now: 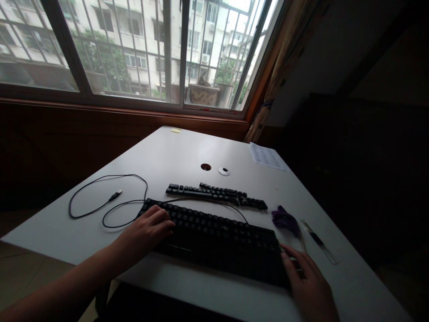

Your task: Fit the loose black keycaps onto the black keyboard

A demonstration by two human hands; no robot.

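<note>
A black keyboard (217, 255) lies at a slant near the front edge of the white table. Keys fill its back rows, while the front part is dark and looks bare of keycaps. My left hand (154, 228) rests over its left end, fingers bent and pressed together on the keys; what lies under the fingertips is hidden. At the right end, my right hand (304, 277) has its thumb and fingers closed about the keyboard's edge. Loose black keycaps (214, 193) are lined up in rows just behind the keyboard.
A black USB cable (69, 205) loops at the left. To the right lie a purple cloth (284, 220) and a thin tool with a wire loop (317, 239). Farther back are a table hole (205, 167), its white cover (221, 172), paper sheets (268, 156) and a yellow note (176, 130).
</note>
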